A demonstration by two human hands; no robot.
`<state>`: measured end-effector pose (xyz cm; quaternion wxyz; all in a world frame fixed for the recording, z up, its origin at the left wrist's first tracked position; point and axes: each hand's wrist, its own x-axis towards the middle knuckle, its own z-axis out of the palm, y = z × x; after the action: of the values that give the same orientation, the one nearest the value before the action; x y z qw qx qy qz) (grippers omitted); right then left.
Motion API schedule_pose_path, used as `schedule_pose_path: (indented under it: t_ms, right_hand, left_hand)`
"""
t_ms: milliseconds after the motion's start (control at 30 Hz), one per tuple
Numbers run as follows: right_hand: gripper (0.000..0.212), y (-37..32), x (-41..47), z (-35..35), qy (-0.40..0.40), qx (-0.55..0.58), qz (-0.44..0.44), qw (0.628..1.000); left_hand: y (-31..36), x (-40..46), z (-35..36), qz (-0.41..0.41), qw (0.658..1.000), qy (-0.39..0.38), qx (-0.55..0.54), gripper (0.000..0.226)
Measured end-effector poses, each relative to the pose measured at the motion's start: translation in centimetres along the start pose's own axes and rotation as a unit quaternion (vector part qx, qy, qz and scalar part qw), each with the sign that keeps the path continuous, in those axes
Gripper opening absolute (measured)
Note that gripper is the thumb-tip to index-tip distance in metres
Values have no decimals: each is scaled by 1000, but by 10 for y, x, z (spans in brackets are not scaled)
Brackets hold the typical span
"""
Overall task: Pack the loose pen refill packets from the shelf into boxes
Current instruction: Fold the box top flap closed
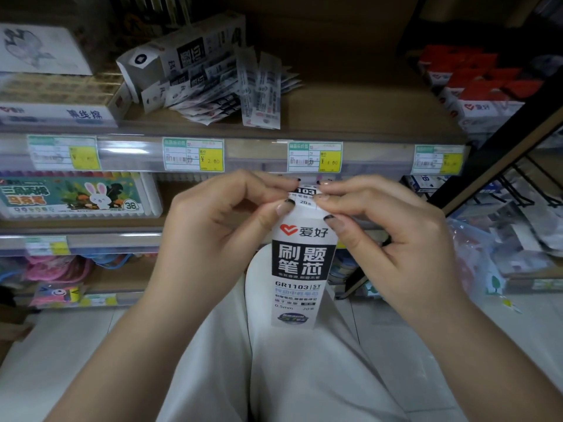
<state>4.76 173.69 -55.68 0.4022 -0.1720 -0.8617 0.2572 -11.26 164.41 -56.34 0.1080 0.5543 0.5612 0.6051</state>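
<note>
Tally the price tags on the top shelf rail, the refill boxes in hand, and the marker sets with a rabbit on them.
Price tags on the top rail: 4
Refill box held by the left hand and right hand: 1
Rabbit marker set: 1
Total: 6

The wooden shelf (350,117) in front of me carries a heap of loose refill packets (240,92), 1 tipped white box (182,56) and red-topped cartons (475,86).

My left hand (219,220) and right hand (387,229): both bare, no rings, no watch, forearms unsleeved to the frame's lower edge. Fingernails longish, pale, finished with dark tips. Below, my legs in loose white trousers (304,376), the fabric plain and lightly creased.
</note>
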Motion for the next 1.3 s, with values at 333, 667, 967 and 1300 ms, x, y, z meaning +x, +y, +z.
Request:
schedule_pose_path:
  t_ms: [333,667,967,1300]
  right_hand:
    - [17,-2,0,1,1,22,10,1000]
    - [8,-3,-2,6,29,124,87,988]
    - [14,-6,7,6,7,120,79,990]
    - [14,-11,10,4,-31,99,66,992]
  left_hand:
    - [-3,3,1,45,998,26,37,12]
    - [-7,0,-2,8,999,-28,-33,19]
    - [-4,3,-7,-50,996,-36,-70,13]
    - [-12,-20,12,4,1000,-4,-21,16]
